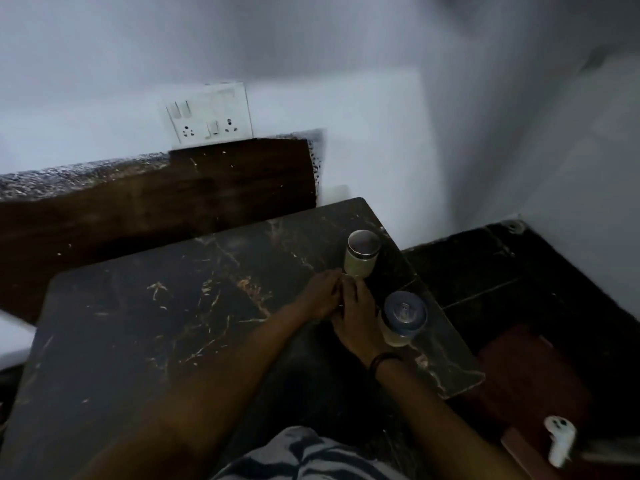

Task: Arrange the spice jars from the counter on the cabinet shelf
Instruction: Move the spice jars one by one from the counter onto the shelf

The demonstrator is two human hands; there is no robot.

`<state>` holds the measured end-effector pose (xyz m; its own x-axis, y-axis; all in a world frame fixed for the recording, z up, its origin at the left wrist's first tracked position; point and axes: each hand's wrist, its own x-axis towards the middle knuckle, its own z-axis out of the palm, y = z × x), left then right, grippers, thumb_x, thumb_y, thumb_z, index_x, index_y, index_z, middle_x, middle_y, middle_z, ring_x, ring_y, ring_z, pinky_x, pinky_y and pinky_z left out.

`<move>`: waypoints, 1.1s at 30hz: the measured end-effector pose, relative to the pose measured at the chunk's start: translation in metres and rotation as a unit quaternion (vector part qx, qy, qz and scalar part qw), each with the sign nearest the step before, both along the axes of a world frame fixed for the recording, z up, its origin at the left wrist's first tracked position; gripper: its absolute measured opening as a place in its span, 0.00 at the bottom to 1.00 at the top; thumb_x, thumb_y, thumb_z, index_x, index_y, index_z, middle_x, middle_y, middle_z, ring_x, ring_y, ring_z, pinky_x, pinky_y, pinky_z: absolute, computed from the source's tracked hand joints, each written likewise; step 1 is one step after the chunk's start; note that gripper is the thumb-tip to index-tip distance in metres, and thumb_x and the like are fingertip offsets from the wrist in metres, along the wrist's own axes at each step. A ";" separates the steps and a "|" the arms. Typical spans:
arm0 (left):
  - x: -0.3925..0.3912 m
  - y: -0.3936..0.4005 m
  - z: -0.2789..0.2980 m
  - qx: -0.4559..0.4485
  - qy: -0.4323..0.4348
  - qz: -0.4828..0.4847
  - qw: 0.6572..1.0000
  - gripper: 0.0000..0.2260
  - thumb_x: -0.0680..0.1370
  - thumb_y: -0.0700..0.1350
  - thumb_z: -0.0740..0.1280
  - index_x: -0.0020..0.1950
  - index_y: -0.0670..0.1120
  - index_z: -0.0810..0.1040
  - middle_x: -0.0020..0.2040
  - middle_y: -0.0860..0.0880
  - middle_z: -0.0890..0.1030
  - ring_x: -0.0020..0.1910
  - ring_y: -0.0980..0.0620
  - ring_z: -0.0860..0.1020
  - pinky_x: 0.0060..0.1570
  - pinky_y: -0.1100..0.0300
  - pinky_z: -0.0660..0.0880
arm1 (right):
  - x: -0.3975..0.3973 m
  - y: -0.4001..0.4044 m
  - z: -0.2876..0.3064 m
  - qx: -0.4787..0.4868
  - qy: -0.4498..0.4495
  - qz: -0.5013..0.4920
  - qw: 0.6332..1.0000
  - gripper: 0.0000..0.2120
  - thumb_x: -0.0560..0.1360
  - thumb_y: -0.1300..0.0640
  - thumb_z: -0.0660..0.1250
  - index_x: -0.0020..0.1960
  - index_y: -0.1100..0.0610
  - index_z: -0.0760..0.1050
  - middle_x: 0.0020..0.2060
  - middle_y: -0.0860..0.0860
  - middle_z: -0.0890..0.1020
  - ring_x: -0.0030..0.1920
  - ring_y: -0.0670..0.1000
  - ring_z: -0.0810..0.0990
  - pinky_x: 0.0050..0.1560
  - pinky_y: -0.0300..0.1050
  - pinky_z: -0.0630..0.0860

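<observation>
Two spice jars stand on the dark marble counter [166, 323] near its right edge. The far jar [361, 253] has a steel lid and pale contents. The near jar [402, 318] has a blue lid and pale contents. My left hand [320, 294] and my right hand [356, 315] rest together on the counter between the two jars, fingers touching each other. My left fingertips lie just below the base of the steel-lidded jar. My right hand sits just left of the blue-lidded jar. Neither hand holds a jar. No cabinet shelf is in view.
A white switch and socket plate [211, 114] is on the wall behind a dark wooden board [173, 199]. Right of the counter the dark tiled floor [485, 268] drops away. A small white object [559, 439] lies at the lower right.
</observation>
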<state>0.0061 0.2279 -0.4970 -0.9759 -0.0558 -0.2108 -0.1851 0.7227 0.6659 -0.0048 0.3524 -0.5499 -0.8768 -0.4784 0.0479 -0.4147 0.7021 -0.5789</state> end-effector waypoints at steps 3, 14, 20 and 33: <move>0.003 0.005 -0.014 0.058 -0.048 0.072 0.995 0.23 0.85 0.45 0.56 0.80 0.41 0.58 0.78 0.40 0.63 0.77 0.42 0.64 0.74 0.57 0.59 | 0.007 0.001 -0.025 0.008 -0.010 -0.006 1.000 0.37 0.74 0.51 0.65 0.77 0.48 0.49 0.78 0.58 0.49 0.76 0.62 0.56 0.75 0.58 0.60; 0.013 -0.005 -0.005 0.279 0.075 0.289 0.913 0.13 0.84 0.47 0.58 0.48 0.46 0.80 0.45 0.44 0.83 0.46 0.45 0.81 0.45 0.52 0.77 | -0.016 -0.006 0.027 -0.311 -0.085 -0.083 0.943 0.30 0.70 0.56 0.75 0.69 0.53 0.68 0.64 0.49 0.75 0.63 0.47 0.74 0.64 0.48 0.75; 0.039 -0.018 0.017 0.392 0.155 0.305 0.854 0.09 0.83 0.44 0.62 0.56 0.41 0.78 0.52 0.40 0.83 0.48 0.47 0.82 0.49 0.49 0.81 | -0.027 -0.009 0.072 -0.477 -0.244 -0.043 0.843 0.23 0.73 0.59 0.72 0.64 0.50 0.67 0.61 0.51 0.78 0.61 0.51 0.79 0.59 0.49 0.78; 0.074 -0.042 0.025 0.457 0.164 0.348 0.802 0.10 0.79 0.45 0.68 0.58 0.42 0.78 0.49 0.46 0.85 0.45 0.51 0.85 0.42 0.59 0.82 | 0.008 -0.037 0.067 -0.486 -0.339 -0.011 0.806 0.19 0.71 0.56 0.64 0.62 0.50 0.73 0.59 0.52 0.82 0.59 0.54 0.81 0.54 0.48 0.78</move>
